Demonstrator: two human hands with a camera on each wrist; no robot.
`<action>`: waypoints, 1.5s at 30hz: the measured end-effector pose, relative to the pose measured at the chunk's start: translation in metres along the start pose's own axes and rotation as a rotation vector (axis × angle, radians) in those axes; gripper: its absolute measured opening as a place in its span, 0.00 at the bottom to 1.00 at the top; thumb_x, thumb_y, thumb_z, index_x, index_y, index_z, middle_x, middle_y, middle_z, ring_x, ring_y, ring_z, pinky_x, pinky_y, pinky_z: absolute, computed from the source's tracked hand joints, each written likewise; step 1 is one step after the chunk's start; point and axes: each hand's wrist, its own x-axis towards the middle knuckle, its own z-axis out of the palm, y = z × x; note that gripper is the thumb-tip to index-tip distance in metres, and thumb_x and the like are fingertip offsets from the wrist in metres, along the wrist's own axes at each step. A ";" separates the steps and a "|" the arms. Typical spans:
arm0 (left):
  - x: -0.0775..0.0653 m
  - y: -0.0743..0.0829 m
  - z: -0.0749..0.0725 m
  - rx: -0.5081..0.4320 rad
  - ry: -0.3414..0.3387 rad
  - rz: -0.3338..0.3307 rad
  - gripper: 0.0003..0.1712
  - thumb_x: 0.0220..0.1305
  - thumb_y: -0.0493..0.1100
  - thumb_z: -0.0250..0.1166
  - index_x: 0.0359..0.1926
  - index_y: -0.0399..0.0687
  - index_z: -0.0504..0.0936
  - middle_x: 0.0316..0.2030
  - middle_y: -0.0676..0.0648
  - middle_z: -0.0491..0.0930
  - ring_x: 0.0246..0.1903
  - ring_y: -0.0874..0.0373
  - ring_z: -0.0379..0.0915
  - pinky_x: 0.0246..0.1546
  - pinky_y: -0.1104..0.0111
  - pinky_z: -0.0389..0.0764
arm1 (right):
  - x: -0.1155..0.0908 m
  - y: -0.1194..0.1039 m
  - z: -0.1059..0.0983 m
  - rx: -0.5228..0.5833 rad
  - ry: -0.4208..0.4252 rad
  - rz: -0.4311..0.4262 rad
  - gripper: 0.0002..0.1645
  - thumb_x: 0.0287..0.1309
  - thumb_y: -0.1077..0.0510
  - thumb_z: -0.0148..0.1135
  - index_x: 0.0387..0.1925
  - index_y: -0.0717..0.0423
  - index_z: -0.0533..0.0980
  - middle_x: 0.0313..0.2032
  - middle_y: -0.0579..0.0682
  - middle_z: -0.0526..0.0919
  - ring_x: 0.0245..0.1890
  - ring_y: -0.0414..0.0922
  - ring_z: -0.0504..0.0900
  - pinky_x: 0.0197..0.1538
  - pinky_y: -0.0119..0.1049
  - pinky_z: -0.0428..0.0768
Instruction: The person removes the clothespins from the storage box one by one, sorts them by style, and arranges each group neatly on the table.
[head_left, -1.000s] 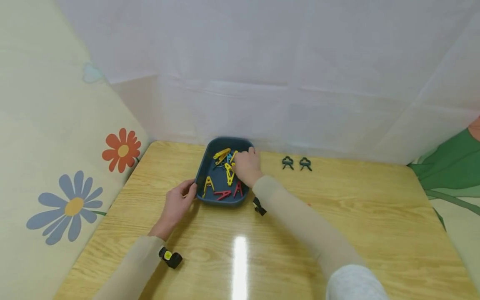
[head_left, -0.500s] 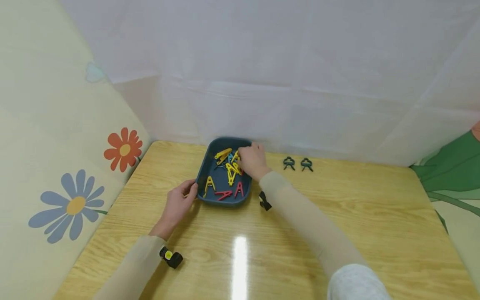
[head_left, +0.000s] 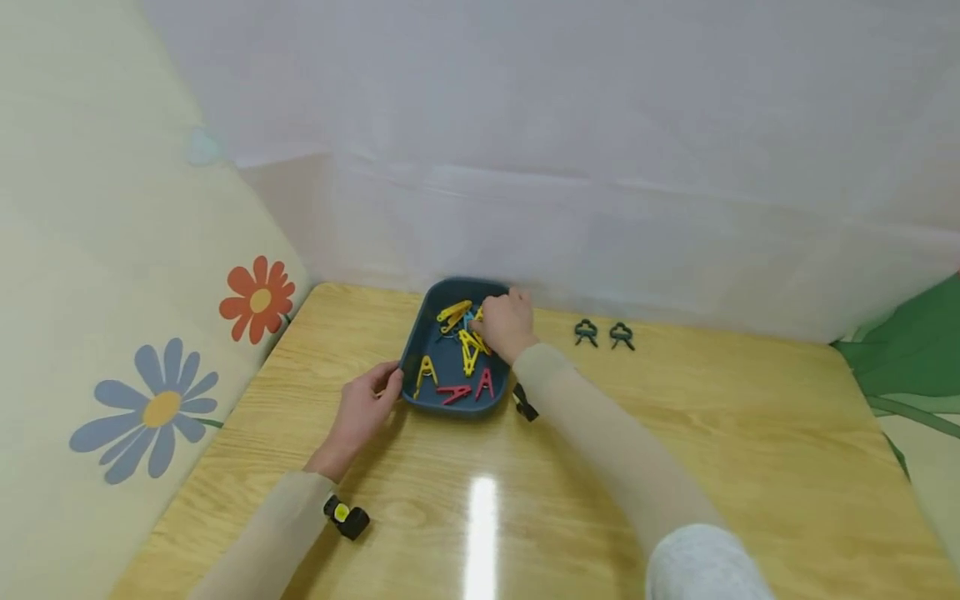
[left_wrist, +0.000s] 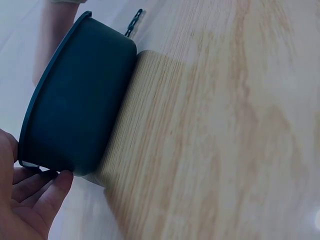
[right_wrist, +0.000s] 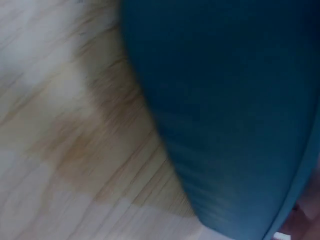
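Observation:
A dark blue plastic bin (head_left: 457,410) sits near the table's back edge with several spring clips inside. Yellow clips (head_left: 469,353) lie mostly in its middle, two red clips (head_left: 453,394) near the front, and a light blue clip (head_left: 468,321) farther back. My left hand (head_left: 366,406) rests its fingers against the bin's left side near the front corner; in the left wrist view its fingertips (left_wrist: 61,181) touch the outer wall. My right hand (head_left: 509,323) reaches over the right rim into the bin, beside the yellow clips. Its fingertips are largely hidden, and I cannot tell whether they pinch a clip.
Two dark green clips (head_left: 586,332) stand apart on the wooden table (head_left: 675,433), right of the bin. A pale sheet (head_left: 562,208) hangs right behind the table's back edge. Flower-patterned cloth (head_left: 162,408) borders the left side.
The right hand has shifted slightly right and stays inside the bin, where more of the yellow clips now show. The left hand keeps its place at the bin. The head view has moved slightly.

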 end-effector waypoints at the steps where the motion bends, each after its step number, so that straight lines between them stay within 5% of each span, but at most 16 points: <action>1: 0.000 0.001 0.001 -0.006 -0.003 -0.003 0.20 0.79 0.40 0.57 0.60 0.28 0.81 0.51 0.30 0.85 0.52 0.39 0.83 0.51 0.49 0.84 | 0.000 -0.001 0.001 -0.004 -0.006 0.015 0.32 0.71 0.32 0.59 0.17 0.48 0.76 0.23 0.46 0.79 0.44 0.50 0.74 0.57 0.45 0.69; 11: 0.001 0.003 0.001 -0.032 -0.032 -0.022 0.20 0.80 0.41 0.57 0.61 0.29 0.80 0.53 0.31 0.85 0.54 0.40 0.83 0.53 0.49 0.83 | 0.009 -0.009 0.007 -0.061 -0.031 0.079 0.30 0.69 0.28 0.57 0.25 0.46 0.80 0.35 0.48 0.86 0.51 0.52 0.77 0.57 0.48 0.69; 17: 0.000 0.004 0.000 -0.019 -0.021 -0.035 0.20 0.80 0.40 0.56 0.61 0.29 0.80 0.53 0.30 0.85 0.54 0.40 0.83 0.54 0.49 0.83 | 0.011 -0.011 0.009 -0.071 -0.049 0.071 0.28 0.70 0.30 0.58 0.24 0.44 0.80 0.33 0.47 0.85 0.49 0.52 0.75 0.57 0.48 0.67; 24: -0.002 0.006 0.001 -0.006 -0.015 -0.022 0.20 0.80 0.40 0.56 0.61 0.28 0.80 0.52 0.30 0.85 0.53 0.39 0.83 0.53 0.48 0.83 | 0.011 -0.005 0.005 -0.007 -0.062 0.052 0.28 0.71 0.34 0.61 0.21 0.46 0.78 0.27 0.46 0.81 0.46 0.51 0.73 0.56 0.48 0.65; 28: -0.001 0.006 0.001 -0.007 -0.020 -0.035 0.20 0.80 0.39 0.56 0.61 0.28 0.80 0.52 0.30 0.85 0.53 0.39 0.83 0.53 0.48 0.83 | 0.007 -0.003 0.000 0.075 -0.031 0.046 0.25 0.71 0.35 0.61 0.28 0.49 0.80 0.33 0.47 0.84 0.49 0.52 0.76 0.59 0.49 0.67; 38: 0.001 0.003 0.002 -0.011 -0.020 -0.047 0.21 0.80 0.40 0.56 0.62 0.28 0.80 0.53 0.29 0.84 0.52 0.39 0.83 0.54 0.48 0.83 | -0.017 0.020 -0.027 0.188 0.069 -0.015 0.22 0.71 0.38 0.63 0.48 0.52 0.82 0.46 0.49 0.88 0.52 0.52 0.79 0.61 0.49 0.73; 45: 0.001 0.003 0.002 -0.002 -0.013 -0.049 0.21 0.80 0.42 0.55 0.62 0.29 0.80 0.52 0.30 0.84 0.50 0.40 0.84 0.52 0.51 0.84 | -0.046 0.052 -0.037 0.301 0.143 -0.067 0.20 0.70 0.39 0.65 0.37 0.52 0.81 0.31 0.47 0.83 0.37 0.48 0.75 0.49 0.46 0.70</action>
